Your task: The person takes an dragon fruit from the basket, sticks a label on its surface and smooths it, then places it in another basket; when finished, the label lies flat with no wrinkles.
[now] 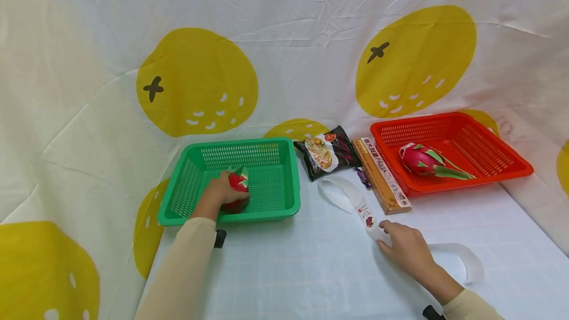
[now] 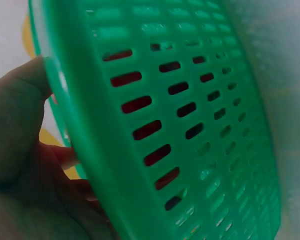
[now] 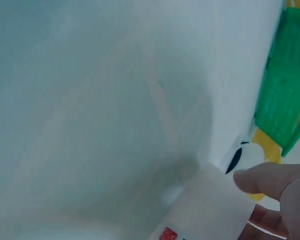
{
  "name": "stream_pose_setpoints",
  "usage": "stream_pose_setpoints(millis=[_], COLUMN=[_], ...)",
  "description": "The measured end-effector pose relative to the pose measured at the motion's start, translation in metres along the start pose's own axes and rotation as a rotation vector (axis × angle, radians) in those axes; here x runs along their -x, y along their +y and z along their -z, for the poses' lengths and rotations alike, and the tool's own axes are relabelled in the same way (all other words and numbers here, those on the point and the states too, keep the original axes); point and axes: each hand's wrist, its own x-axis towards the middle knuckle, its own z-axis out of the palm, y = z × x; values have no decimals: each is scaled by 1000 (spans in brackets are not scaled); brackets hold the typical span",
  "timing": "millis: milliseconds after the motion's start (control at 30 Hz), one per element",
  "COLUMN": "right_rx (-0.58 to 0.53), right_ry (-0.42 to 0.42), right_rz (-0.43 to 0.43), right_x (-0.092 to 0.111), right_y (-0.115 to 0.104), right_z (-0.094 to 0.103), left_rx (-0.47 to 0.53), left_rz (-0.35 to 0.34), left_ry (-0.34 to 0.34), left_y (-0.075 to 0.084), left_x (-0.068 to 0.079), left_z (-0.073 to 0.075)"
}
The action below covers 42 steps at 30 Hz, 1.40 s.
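Dragon fruit [image 1: 238, 181], red with green scales, lies in the green basket [image 1: 258, 217] in the head view, with the left hand [image 1: 221, 191] over it, its fingers clamped round the fruit. The right hand [image 1: 408, 250] is at a white label strip [image 1: 365, 211] curling across the tabletop [image 1: 289, 270]; its thumb and index finger stand apart. Behind, a black noodle packet [image 1: 329, 154] lies beside the basket, with a purple wrapped sweet [image 1: 363, 179] and a pasta box [image 1: 382, 174] to its right. The pasta box lies just beside a red basket [image 1: 400, 139], which holds a second dragon fruit [image 1: 420, 159]. The left wrist view shows the green basket's slotted wall, red showing through the slots, and the left hand at its rim. In the right wrist view, the thumb is close to the strip's edge; I cannot tell whether the fingers pinch it.
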Motion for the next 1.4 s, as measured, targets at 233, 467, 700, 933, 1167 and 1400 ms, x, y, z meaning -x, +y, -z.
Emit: stream_pose_setpoints(millis=[233,467,700,933,1167,1400], right_rx=[-44,-50,-31,-34,-73,-165], right_ry=[-15,3,49,58,41,-114], right_rz=[-39,-35,-30,-56,-125,-255], right_x=[5,7,9,10,8,0], right_y=[-1,1,6,9,6,5], right_z=[-8,-9,-9,-8,-4,0], left_rx=[42,130,203,283,375,154], left_rz=[-4,-67,-101,-269,-448,-686], left_ry=[-5,100,136,173,172,179], left_y=[-3,-17,-13,10,34,48], left_x=[-8,-9,6,60,133,174], left_z=[-6,-7,10,25,-8,-81])
